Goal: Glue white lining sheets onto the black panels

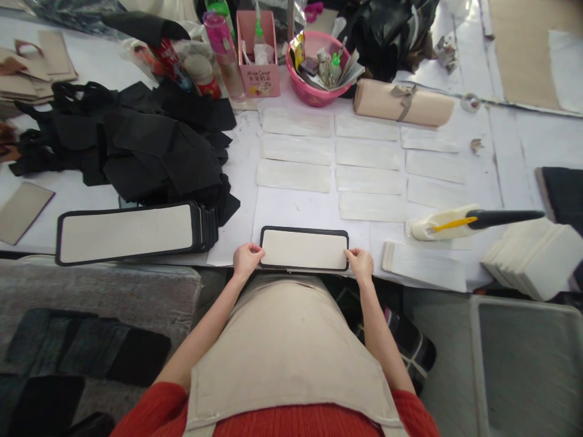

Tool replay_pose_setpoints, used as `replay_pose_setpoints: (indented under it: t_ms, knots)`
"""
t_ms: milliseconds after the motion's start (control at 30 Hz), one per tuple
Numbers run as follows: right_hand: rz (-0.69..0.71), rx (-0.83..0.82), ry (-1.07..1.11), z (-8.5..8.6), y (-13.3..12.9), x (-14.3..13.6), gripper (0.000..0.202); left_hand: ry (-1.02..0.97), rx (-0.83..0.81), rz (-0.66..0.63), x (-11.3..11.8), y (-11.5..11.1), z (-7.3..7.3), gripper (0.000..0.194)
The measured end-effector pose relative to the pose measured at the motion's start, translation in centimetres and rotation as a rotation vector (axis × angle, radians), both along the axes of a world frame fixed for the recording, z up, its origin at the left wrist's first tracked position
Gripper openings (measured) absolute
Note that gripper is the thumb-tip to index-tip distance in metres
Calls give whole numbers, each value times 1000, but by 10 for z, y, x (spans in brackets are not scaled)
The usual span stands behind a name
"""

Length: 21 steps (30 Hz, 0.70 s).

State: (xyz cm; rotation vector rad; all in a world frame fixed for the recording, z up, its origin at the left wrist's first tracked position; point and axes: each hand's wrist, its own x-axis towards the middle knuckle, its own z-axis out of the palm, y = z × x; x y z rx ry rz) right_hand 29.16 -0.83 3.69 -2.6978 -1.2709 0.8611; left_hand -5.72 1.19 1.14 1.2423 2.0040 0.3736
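Note:
A cream rectangular panel with a black rounded border lies at the front edge of the white-covered table. My left hand pinches its left end between thumb and fingers. At the opposite end, my right hand grips the border the same way. To the left rests a stack of similar black-bordered panels. Several thin whitish strips are laid out in rows beyond the panel. Right of my right hand sits a pile of pale strips.
A yellow-handled brush lies on a cream container with a black handle at right. Black pieces are heaped at left. Farther back stand a pink box, a pink basin and a tied beige roll. White blocks stand far right.

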Motion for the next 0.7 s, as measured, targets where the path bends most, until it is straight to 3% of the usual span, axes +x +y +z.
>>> replay_pose_setpoints:
  t_ms: [200, 433, 700]
  knots:
    - [-15, -20, -18, 4, 1, -5, 27, 59, -21, -26, 3, 1, 9, 14]
    - [-38, -29, -43, 3, 2, -7, 24, 82, -15, -41, 3, 1, 6, 15]
    - [-25, -37, -32, 3, 2, -8, 25, 147, -12, -65, 6, 2, 14, 14]
